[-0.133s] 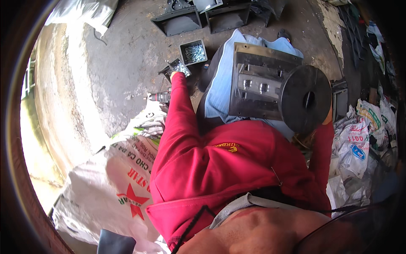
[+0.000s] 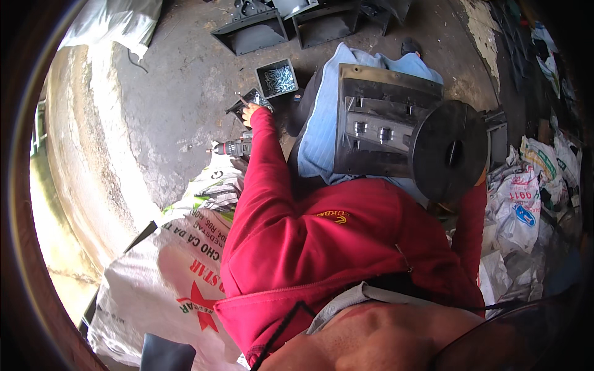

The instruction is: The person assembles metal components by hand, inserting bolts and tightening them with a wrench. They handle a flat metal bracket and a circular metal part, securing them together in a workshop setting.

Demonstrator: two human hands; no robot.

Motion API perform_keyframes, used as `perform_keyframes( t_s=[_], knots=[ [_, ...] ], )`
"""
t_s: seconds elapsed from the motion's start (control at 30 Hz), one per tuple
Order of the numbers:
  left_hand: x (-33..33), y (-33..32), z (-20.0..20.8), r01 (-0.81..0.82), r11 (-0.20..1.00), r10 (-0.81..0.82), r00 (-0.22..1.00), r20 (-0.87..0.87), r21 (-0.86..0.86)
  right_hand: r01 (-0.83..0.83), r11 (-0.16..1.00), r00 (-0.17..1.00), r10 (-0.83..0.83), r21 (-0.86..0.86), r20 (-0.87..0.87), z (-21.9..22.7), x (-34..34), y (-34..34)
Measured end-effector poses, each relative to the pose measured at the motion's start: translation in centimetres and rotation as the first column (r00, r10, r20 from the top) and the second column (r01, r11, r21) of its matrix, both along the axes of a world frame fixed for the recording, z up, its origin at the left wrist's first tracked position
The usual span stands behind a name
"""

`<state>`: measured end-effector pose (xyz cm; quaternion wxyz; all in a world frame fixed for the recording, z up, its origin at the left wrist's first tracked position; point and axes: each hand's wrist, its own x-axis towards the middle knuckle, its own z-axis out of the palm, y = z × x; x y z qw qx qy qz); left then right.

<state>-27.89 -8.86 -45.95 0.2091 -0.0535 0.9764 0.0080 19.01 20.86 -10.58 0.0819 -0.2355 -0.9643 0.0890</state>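
My left hand (image 2: 251, 113) reaches to a small dark bin (image 2: 234, 112) of metal fasteners on the floor, its fingers bunched at the near side. A thin grey rod (image 2: 242, 99) sticks up beside the fingertips; whether they grip it is unclear. Just behind stands a second bin (image 2: 293, 65), full of silvery screws (image 2: 279, 80). Across my lap, on a light blue cloth (image 2: 318, 145), lies a black rectangular plastic part (image 2: 371, 148) with slots. A round black disc (image 2: 433, 157) sits at its right end. Behind the disc, my right hand (image 2: 481, 178) is almost wholly hidden; its fingers do not show.
A cordless drill (image 2: 234, 148) lies on the floor left of my arm. Several black plastic housings (image 2: 250, 34) stand at the far side. A white printed sack (image 2: 154, 290) fills the lower left, and crumpled plastic bags (image 2: 516, 204) pile up on the right.
My left hand has drawn back slightly at the bin, and more of it shows. The whole view has shifted a little; the black part on my lap stays put.
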Motion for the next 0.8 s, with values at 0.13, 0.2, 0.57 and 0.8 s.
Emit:
perform_keyframes(
  t_s=[0.13, 0.2, 0.57, 0.8],
  knots=[
    [0.1, -0.2, -1.4, 0.278, 0.96, -0.277, 0.96, -0.041, 0.024, 0.121, 0.983, 0.991, -0.127, -0.136, -0.04, 0.2, 1.3, -0.9],
    [-0.5, 0.0, -2.8, 0.3, 0.951, -0.306, 0.948, 0.085, 0.074, 0.159, 0.973, 0.985, -0.167, -0.17, -0.035, 0.2, 1.7, -1.3],
    [-4.9, -0.3, -7.8, 0.438, 0.892, -0.452, 0.842, 0.296, 0.116, 0.287, 0.911, 0.952, -0.307, -0.295, -0.02, 0.0, 4.5, -3.4],
    [-6.1, -0.8, -8.0, 0.405, 0.913, -0.386, 0.814, 0.435, 0.053, 0.313, 0.795, 0.918, -0.393, -0.52, -0.049, 0.1, 6.4, -3.6]
  ],
)
